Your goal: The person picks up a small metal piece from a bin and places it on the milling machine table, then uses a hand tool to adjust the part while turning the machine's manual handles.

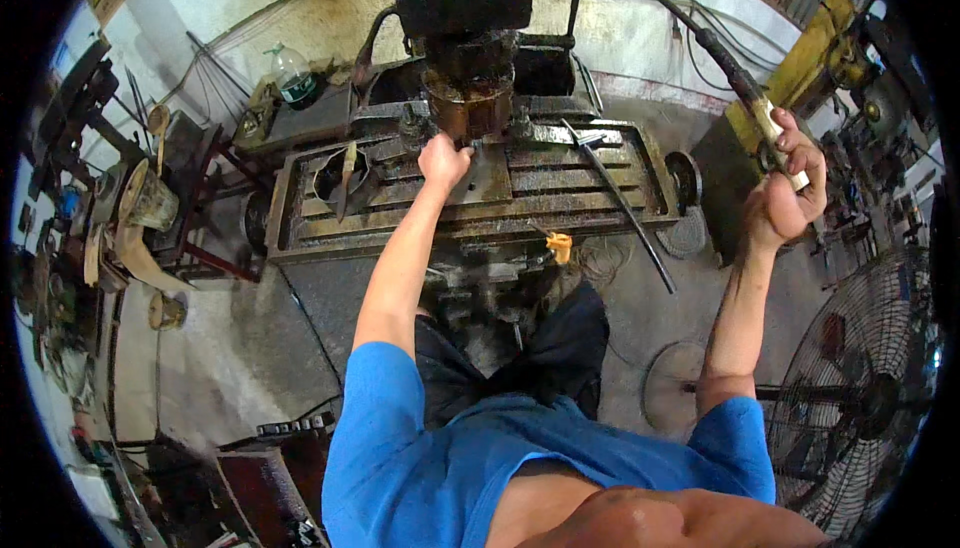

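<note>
My left hand [443, 160] sits at approx 12 o'clock from my chest, on the slotted machine worktop [600, 210]. Its grip is closed narrow against the edge of a flat grey metal plate [487, 180], which lies just at 3 o'clock of the knuckles, touching them, right under the rusty round spindle head [470, 103]. Left arm is stretched nearly straight fwd, elbow low. Can't tell the plate's long axis; it lies flat on the slots.

My right hand [790, 183] is up at approx 2 o'clock, well apart from the worktop, arm bent at the elbow, forearm rising, wrist cocked. Its grip is wrapped round a pale lever handle [778, 140]; fingers curl over it, so it's holding, not wide. The handle's long axis runs from 5 o'clock to 11 o'clock, continuing into a dark lever arm [700, 38] toward the machine head.

A long dark rod [620, 198] lies across the worktop, pointing 11 to 5 o'clock. A floor fan [860, 398] stands at 4 o'clock.
</note>
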`<state>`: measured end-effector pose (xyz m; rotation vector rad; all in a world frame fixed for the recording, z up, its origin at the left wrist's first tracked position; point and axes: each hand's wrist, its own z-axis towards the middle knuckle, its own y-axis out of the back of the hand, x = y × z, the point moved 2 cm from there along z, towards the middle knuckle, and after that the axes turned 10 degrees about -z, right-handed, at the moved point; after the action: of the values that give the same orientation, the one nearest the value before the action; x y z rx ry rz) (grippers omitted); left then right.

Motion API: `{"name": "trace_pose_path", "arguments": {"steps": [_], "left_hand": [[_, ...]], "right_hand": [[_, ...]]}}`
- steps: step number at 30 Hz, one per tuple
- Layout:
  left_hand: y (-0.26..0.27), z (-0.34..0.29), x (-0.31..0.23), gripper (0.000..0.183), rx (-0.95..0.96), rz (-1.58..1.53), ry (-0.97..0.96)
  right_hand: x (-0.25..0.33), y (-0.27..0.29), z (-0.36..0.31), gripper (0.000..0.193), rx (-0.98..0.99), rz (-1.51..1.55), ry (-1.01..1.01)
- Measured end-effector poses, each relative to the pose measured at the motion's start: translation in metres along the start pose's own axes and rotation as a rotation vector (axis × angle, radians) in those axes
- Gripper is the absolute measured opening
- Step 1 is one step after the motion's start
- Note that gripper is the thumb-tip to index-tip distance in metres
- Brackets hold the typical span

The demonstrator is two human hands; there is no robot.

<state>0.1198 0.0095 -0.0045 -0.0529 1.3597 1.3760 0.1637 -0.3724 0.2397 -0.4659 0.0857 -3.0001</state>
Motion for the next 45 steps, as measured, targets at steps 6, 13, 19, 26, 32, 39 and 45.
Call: {"name": "trace_pose_path", "arguments": {"steps": [6,13,19,26,32,39,45], "left_hand": [[0.004,-0.003,0.001,0.042,0.028,0.014,0.018],[0.011,-0.004,-0.007,0.038,0.094,0.036,0.050],[0.035,-0.011,0.003,0.031,0.163,-0.063,-0.012],[0.182,-0.076,0.043,0.040,-0.298,0.259,-0.113],[0.181,-0.075,0.081,0.035,-0.027,0.490,-0.156],[0.155,-0.076,0.062,0.020,-0.177,-0.371,-0.116],[0.087,-0.052,0.008,0.021,-0.089,-0.294,-0.050]], "right_hand": [[0.004,0.002,0.033,0.015,0.092,-0.039,0.004],[0.004,-0.006,-0.001,0.009,-0.018,0.058,-0.009],[0.002,-0.002,0.005,0.010,0.055,0.094,-0.035],[0.005,-0.001,0.014,0.013,0.020,0.142,-0.053],[0.000,-0.004,0.003,0.012,-0.024,0.178,-0.037],[0.009,-0.005,0.012,0.005,0.022,0.098,0.030],[0.001,0.003,0.004,0.011,0.077,0.119,-0.036]]}}
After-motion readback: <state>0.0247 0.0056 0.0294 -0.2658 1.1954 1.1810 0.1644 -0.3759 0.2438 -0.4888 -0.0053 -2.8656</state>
